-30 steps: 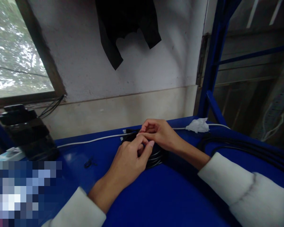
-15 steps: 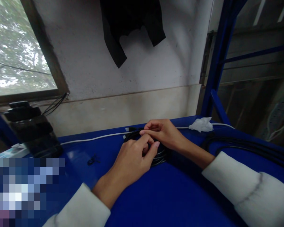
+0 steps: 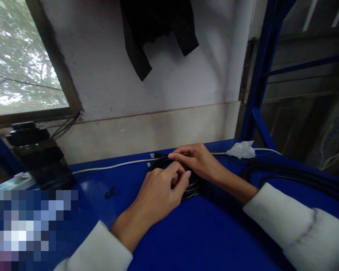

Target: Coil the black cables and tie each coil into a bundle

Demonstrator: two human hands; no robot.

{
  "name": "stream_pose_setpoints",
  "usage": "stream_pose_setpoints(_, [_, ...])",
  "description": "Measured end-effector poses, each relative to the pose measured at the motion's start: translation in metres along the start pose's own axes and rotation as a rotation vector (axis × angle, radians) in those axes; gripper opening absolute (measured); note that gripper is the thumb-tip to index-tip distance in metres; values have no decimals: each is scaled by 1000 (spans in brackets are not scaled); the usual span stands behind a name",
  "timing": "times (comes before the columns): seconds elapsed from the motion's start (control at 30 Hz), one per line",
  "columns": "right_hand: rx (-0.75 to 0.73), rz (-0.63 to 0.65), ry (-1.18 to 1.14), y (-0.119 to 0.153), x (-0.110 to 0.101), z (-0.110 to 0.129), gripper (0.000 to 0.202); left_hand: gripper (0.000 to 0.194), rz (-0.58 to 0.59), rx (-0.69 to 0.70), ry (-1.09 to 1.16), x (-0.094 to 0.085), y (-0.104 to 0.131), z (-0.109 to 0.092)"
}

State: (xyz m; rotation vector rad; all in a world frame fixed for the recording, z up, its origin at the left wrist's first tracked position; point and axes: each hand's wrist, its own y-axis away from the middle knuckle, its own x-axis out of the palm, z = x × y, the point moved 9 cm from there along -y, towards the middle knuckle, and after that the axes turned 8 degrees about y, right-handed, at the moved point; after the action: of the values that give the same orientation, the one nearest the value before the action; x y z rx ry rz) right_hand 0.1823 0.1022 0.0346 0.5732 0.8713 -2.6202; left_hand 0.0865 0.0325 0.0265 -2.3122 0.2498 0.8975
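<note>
A coil of black cable (image 3: 192, 190) lies on the blue table near its back edge, partly hidden under both hands. My right hand (image 3: 199, 160) is closed at the far side of the coil, with thumb and forefinger pinching the cable end just behind its connector (image 3: 157, 155), which has a clear tip and points left. Curled over the coil's near left side is my left hand (image 3: 161, 184), its fingers closed on the cable loops; its fingertips are mostly hidden. A second clear connector tip (image 3: 148, 164) pokes out at the coil's left edge.
Small black ties (image 3: 110, 192) lie left of my hands. A dark bottle (image 3: 42, 158) and a white power strip (image 3: 15, 182) stand at the left. A white cord (image 3: 113, 165) runs along the back, past crumpled white plastic (image 3: 241, 149). More black cable (image 3: 293, 171) lies right.
My right thumb and forefinger have closed more snugly on the cable end behind the connector. My left hand stays nearly in place on the coil.
</note>
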Motion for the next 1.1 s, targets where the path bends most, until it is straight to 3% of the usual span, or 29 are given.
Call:
stream_pose_setpoints(0.7, [-73, -6, 55, 0, 0, 6, 31, 18, -5, 11, 0, 1, 0, 1])
stream_pose_setpoints(1.1, [-34, -15, 78, 0, 0, 7, 35, 18, -22, -9, -15, -1, 0, 2])
